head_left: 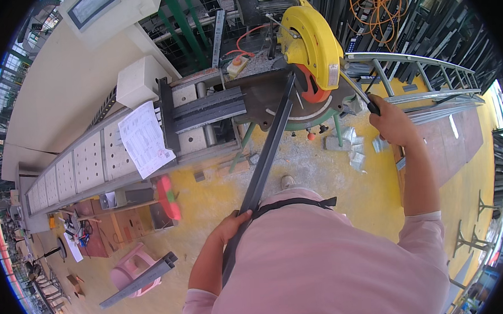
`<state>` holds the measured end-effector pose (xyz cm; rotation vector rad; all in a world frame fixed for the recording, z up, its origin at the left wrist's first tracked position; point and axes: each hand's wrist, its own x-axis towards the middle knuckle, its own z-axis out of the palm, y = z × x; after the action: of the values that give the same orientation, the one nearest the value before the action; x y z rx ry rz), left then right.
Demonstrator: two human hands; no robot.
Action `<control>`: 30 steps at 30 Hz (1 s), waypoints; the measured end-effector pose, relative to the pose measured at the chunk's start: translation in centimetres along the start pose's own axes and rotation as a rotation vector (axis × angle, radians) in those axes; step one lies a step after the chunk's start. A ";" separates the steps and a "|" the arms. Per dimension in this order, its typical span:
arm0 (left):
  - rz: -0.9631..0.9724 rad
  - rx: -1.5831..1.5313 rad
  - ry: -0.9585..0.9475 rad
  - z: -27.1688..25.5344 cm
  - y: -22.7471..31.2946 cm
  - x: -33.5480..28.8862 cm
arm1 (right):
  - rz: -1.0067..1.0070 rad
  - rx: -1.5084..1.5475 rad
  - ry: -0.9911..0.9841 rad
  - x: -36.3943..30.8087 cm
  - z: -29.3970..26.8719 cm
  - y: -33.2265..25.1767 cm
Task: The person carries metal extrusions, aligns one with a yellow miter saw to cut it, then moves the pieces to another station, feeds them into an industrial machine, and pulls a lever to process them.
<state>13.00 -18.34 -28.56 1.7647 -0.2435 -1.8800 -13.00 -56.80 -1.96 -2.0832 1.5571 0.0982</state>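
Note:
A long dark grey metal profile [265, 161] runs from beside my body up to the cut-off saw [312, 35]. My left hand [231, 224] is closed around its near part, thumb on top. The far end of the profile rests on the saw's table, close beside the yellow guard and orange lower guard [315, 88]. My right hand [392, 119] grips the black end of the saw's lever handle [373, 108], out to the right. The blade's edge is mostly hidden by the guards.
Left of the saw, a long perforated feed bench [91, 167] carries dark profile pieces [211, 110] and a paper sheet [143, 139]. A pink stool [134, 268] holds another profile. To the right lie a metal ladder [426, 95] and a brown board [443, 139]. Offcuts litter the yellow floor.

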 end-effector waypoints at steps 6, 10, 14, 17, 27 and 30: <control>-0.001 0.033 0.039 0.2 0.5 -0.6 | -0.132 0.129 0.137 0.5 4.2 3.9; -0.017 0.064 0.053 0.4 1.2 -0.8 | -0.107 0.141 0.137 0.6 6.0 5.3; 0.005 0.032 0.022 0.4 0.7 -0.5 | -0.078 0.187 0.128 0.4 6.4 5.2; -0.018 0.025 0.025 0.5 0.9 -0.8 | -0.086 0.213 0.121 0.3 6.7 5.3; -0.035 0.067 0.020 0.7 0.7 -0.7 | -0.088 0.179 0.143 0.8 9.5 7.2; -0.028 0.028 0.010 0.6 0.3 -0.2 | -0.071 0.182 0.118 0.8 10.1 7.7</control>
<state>12.47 -18.59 -28.14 1.8041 -0.2435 -1.8954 -17.21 -54.41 -13.68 -2.0289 1.4969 -0.1883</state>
